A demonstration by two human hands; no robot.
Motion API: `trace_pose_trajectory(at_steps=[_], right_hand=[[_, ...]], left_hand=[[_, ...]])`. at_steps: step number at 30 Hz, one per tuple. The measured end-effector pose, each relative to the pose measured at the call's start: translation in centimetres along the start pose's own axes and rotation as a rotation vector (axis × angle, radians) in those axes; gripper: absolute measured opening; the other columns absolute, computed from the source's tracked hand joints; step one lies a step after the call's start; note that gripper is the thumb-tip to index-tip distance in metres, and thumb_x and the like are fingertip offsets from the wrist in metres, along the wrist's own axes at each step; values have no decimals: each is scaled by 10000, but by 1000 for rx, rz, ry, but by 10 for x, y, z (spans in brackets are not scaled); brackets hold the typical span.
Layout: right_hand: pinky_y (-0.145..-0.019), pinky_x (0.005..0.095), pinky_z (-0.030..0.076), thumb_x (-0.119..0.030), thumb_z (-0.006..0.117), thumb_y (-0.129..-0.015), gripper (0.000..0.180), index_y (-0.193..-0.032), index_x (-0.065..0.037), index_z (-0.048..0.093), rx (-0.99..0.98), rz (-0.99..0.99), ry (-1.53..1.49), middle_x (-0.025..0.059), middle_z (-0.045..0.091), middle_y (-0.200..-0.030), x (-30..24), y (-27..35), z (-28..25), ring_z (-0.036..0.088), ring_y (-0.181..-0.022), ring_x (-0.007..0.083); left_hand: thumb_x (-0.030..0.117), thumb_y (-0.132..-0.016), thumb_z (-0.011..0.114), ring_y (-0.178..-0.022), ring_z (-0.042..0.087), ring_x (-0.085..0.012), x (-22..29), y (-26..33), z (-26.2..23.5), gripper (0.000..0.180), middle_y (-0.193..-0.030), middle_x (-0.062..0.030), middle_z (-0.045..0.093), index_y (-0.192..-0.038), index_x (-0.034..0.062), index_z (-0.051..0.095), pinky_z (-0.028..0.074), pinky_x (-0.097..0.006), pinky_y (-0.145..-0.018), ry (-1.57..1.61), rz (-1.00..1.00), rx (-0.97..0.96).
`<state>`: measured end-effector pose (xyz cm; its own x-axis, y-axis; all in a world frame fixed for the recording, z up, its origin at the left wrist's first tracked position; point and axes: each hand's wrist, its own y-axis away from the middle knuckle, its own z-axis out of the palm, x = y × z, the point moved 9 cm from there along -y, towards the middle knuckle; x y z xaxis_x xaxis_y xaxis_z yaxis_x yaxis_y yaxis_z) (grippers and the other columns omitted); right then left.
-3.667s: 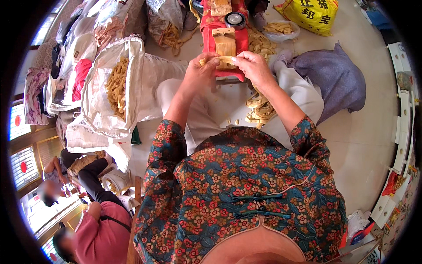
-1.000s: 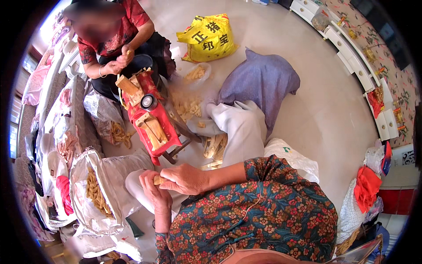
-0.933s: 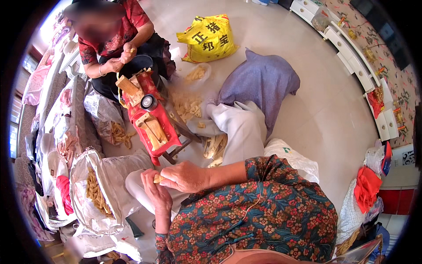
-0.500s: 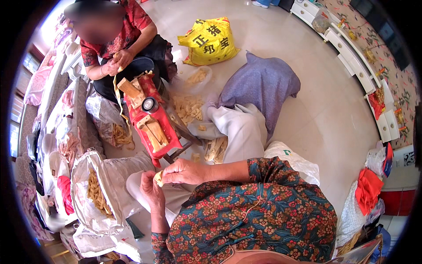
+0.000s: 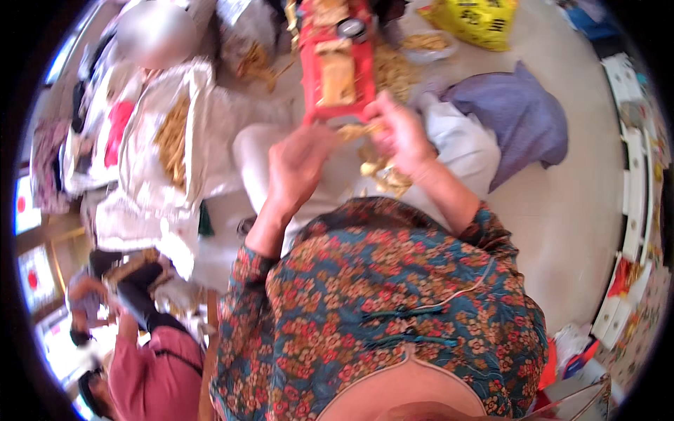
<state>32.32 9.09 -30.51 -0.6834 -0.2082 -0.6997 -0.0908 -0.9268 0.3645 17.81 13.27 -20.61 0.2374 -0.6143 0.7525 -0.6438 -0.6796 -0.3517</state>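
Above my lap, my right hand (image 5: pixel 406 137) pinches a pale yellow strip (image 5: pixel 359 131) between thumb and fingers. The strip's kind is not clear. My left hand (image 5: pixel 298 165) is raised near the strip's other end, its fingers smeared by motion, so I cannot tell whether it grips anything. More pale yellow pieces (image 5: pixel 386 175) lie below my right hand, over my lap. Just beyond my hands stands a narrow bench covered with a red cloth (image 5: pixel 359 91). On it sit a wooden block (image 5: pixel 338 78) and a dark round-topped container (image 5: pixel 351 29).
To the left, a white woven sack (image 5: pixel 199 91) gapes around yellow strips (image 5: pixel 172 144). A clear tub (image 5: pixel 428 45) of pieces, a yellow bag (image 5: pixel 477 21) and a purple-grey sack (image 5: pixel 519 116) lie at the right. People (image 5: pixel 151 358) are at lower left; white drawers (image 5: pixel 632 168) line the right.
My view has turned downward, so the bench now appears higher up. My hands have moved apart and forward toward the bench; the strip stays in my right hand.
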Motion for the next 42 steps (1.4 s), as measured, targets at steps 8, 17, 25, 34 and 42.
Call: trace_pose_trajectory(at_steps=[8, 17, 25, 34, 42], right_hand=[[-413, 192, 271, -244, 570, -909, 168, -861, -99, 499, -107, -130, 323, -52, 447, -591, 1, 1, 30, 379, -490, 22], [-452, 223, 352, -212, 542, -923, 197, -837, -36, 560, -176, -31, 740, -19, 499, -621, 38, 2, 26, 443, -528, 51], [-502, 284, 369, -175, 567, -883, 219, -735, -14, 561, -112, -267, 777, 9, 473, -563, 14, 0, 48, 441, -528, 96], [-465, 291, 376, -203, 608, -867, 253, -730, 10, 616, 136, -494, 887, 41, 498, -522, -36, -60, -3, 444, -497, 83], [-547, 352, 406, -257, 560, -870, 298, -732, 5, 593, 197, -596, 1100, 100, 550, -607, -58, -77, 9, 517, -580, 214]], left_hand=[[3, -779, 651, -793, 615, -206, -3, -4, -9, 282, -915, -94, 638, -1057, 18, 610, 499, -300, -702, -217, 25, 67], [24, -738, 551, -817, 583, -296, -41, 13, 39, 286, -896, -111, 565, -1022, 49, 528, 487, -391, -691, -493, 148, -183], [127, -791, 536, -640, 580, -253, -83, -7, 38, 87, -717, -52, 547, -871, 105, 511, 457, -388, -552, -518, 304, -29], [181, -982, 439, -618, 422, -41, -126, -44, 52, 173, -744, 47, 462, -1102, 65, 488, 385, -187, -553, 772, -480, -56], [189, -922, 517, -745, 548, -147, -139, -73, 36, 158, -865, -60, 580, -1029, 74, 523, 453, -296, -672, 174, -353, 9]])
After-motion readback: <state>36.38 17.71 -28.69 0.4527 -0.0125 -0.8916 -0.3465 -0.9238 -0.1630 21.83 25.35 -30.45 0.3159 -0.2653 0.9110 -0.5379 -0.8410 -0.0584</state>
